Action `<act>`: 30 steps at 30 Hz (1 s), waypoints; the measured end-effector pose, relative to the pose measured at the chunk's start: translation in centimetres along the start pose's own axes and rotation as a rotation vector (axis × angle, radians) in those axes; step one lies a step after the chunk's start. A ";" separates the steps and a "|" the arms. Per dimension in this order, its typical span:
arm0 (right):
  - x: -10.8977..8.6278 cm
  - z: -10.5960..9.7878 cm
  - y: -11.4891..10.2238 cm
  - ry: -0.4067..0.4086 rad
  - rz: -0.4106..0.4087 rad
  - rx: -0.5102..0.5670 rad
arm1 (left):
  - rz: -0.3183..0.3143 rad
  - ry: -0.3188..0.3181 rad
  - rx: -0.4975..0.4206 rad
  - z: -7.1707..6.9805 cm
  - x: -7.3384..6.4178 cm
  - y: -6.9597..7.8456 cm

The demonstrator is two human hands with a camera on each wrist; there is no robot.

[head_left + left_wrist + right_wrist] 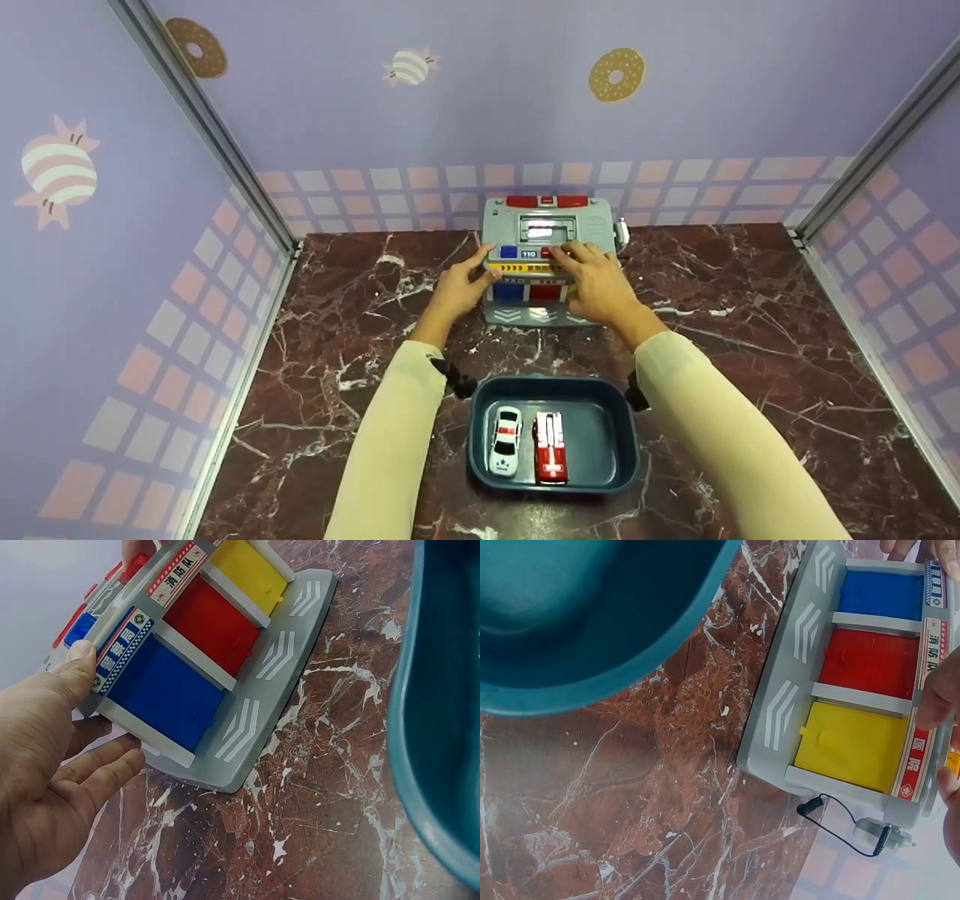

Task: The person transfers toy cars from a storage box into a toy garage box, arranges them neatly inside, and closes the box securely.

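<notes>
A grey toy garage (547, 232) with blue, red and yellow doors stands by the back wall. All three doors, blue (169, 690), red (874, 664) and yellow (851, 746), are closed. My left hand (459, 289) holds the garage's left front corner between thumb and forefinger, its other fingers loose beside the wall. On the roof's front edge, my right hand (600, 285) has a fingertip at the red button (547, 253); its thumb reaches down the front. Left of that finger, the blue button (508, 252) shows uncovered.
Nearer me a dark teal tray (480, 450) holds a white police car (505, 442) and a red fire truck (551, 448). A grey handle piece (881, 834) with a black cord hangs on the garage's right side. Patterned walls enclose the marbled tabletop (352, 300).
</notes>
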State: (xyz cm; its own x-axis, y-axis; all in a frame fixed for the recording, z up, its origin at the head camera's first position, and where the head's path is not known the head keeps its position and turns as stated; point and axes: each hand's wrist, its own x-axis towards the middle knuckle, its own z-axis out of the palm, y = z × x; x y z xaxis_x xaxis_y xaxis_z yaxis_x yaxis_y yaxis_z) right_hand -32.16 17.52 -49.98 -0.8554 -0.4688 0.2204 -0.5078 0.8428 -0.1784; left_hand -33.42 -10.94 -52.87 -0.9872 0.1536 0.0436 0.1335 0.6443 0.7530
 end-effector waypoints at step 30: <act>-0.1 -0.9 -0.4 -0.059 0.018 0.019 | 0.018 0.013 0.007 0.0 -0.2 0.2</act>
State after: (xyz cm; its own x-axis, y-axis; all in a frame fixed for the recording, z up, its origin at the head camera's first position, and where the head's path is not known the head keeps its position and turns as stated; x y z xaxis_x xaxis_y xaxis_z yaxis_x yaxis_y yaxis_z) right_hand -31.79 17.51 -49.09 -0.8684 -0.4693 0.1599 -0.4941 0.8460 -0.2005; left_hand -33.20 -10.86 -52.73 -0.9856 0.1555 0.0660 0.1521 0.6465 0.7476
